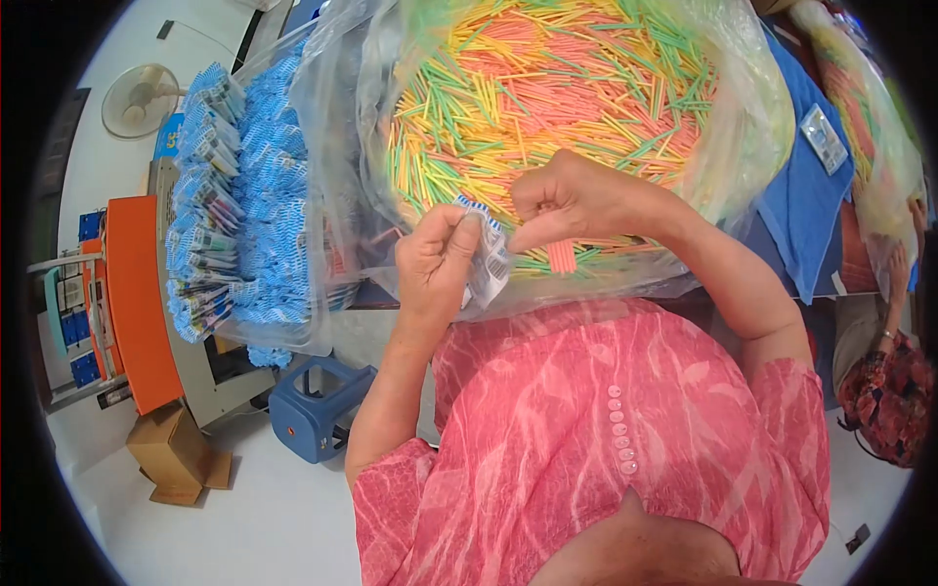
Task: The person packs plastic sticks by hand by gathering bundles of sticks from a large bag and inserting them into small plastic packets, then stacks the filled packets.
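Pinched in the fingers of my left hand point(430, 256) is a small plastic packet point(491, 269), clear and white with a blue-striped top edge and a barcode. My right hand point(576, 200) is curled closed just to the right, its thumb close to the packet's edge. From under it juts a neat bunch of pink sticks point(562, 257), seemingly gripped in the fingers, most of it hidden by the hand. Both hands are over the near edge of a large clear plastic bag point(762, 107) full of thin pink, yellow and green sticks point(586, 78).
Rows of blue-striped packets point(274, 166) stand left of the bag. A blue towel point(796, 210) with a small packet point(824, 139) lies to the right. On the floor are a blue stool point(311, 415) and a cardboard box point(171, 449). Another person point(884, 400) works at far right.
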The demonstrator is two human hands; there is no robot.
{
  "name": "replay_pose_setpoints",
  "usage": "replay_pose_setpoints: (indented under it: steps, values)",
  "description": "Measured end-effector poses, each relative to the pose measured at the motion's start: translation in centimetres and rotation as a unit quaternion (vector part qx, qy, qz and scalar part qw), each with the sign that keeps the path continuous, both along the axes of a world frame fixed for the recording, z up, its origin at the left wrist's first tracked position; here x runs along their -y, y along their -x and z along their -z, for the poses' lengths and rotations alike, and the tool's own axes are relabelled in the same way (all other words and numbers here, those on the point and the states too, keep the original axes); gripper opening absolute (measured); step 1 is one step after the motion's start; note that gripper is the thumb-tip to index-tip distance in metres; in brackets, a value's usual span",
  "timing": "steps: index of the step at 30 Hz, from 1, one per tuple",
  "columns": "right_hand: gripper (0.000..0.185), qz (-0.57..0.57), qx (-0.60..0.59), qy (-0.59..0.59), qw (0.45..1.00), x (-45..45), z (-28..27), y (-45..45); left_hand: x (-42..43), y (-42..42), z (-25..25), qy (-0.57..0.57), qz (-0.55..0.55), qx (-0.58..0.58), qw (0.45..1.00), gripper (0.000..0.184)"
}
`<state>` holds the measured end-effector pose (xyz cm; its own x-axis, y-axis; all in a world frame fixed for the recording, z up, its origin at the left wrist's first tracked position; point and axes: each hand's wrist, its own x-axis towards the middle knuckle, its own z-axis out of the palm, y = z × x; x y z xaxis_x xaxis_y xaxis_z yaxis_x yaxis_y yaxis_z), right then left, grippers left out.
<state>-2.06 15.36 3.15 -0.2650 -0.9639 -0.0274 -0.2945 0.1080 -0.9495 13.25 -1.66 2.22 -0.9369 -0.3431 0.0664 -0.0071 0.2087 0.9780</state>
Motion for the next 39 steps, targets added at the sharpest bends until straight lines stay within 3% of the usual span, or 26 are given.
replay_pose_setpoints:
  steps: [2, 6, 9, 14, 17, 20, 24, 27, 31, 32, 34, 35, 39]
  values:
    - [0.038, 0.016, 0.038, 0.033, 0.999, -0.5, 0.3, -0.2, -0.2, 0.5, 0.2, -0.028, 0.011, 0.0, 1.0, 0.013]
    - [0.039, 0.012, 0.062, 0.008, 0.998, -1.7, 1.0, 0.9, -0.3, 1.0, 0.4, 0.091, -0.013, -0.03, 0.995, 0.013]
    - [0.038, 0.01, 0.057, -0.01, 0.998, -2.2, 0.6, 0.8, -1.0, 1.6, -0.4, -0.03, 0.044, -0.011, 0.999, 0.012]
    - [0.037, 0.068, -0.014, 0.056, 0.996, -2.2, 0.7, 0.6, -1.6, 2.1, 0.0, 0.005, 0.061, -0.002, 0.998, 0.013]
    - [0.036, 0.121, -0.052, 0.094, 0.987, -2.5, 0.7, 0.8, -2.8, 2.7, -0.3, -0.186, 0.034, 0.057, 0.98, 0.017]
    - [0.036, 0.167, -0.063, 0.107, 0.978, -3.1, 0.8, 0.6, -2.7, 3.0, 0.5, -0.144, 0.043, 0.042, 0.988, 0.017]
    - [0.034, 0.212, -0.183, 0.048, 0.959, -4.2, 1.9, 0.4, -2.4, 3.1, 1.2, -0.07, 0.032, 0.003, 0.997, 0.013]
    - [0.034, 0.152, -0.494, 0.079, 0.853, -4.9, 5.1, 0.0, -1.8, 3.1, 1.8, -0.064, 0.023, -0.005, 0.998, 0.011]
    - [0.035, 0.161, -0.507, 0.06, 0.845, -5.0, 5.0, 0.5, -1.6, 3.1, 2.0, -0.139, 0.027, 0.009, 0.99, 0.013]
    - [0.035, 0.161, -0.508, 0.059, 0.844, -5.2, 4.6, 0.8, -1.7, 3.2, 1.8, -0.175, 0.033, 0.007, 0.984, 0.014]
    - [0.036, 0.27, -0.248, 0.062, 0.928, -5.1, 0.3, 1.6, -1.8, 3.3, 1.6, -0.214, 0.041, 0.006, 0.976, 0.016]
    - [0.037, 0.319, -0.107, 0.061, 0.94, -5.1, -1.3, 1.7, -1.9, 3.4, 1.5, -0.209, 0.049, 0.016, 0.976, 0.016]
    - [0.038, 0.273, -0.052, 0.088, 0.957, -3.6, -4.7, 1.6, -2.4, 4.1, 1.4, -0.195, 0.083, 0.028, 0.977, 0.017]
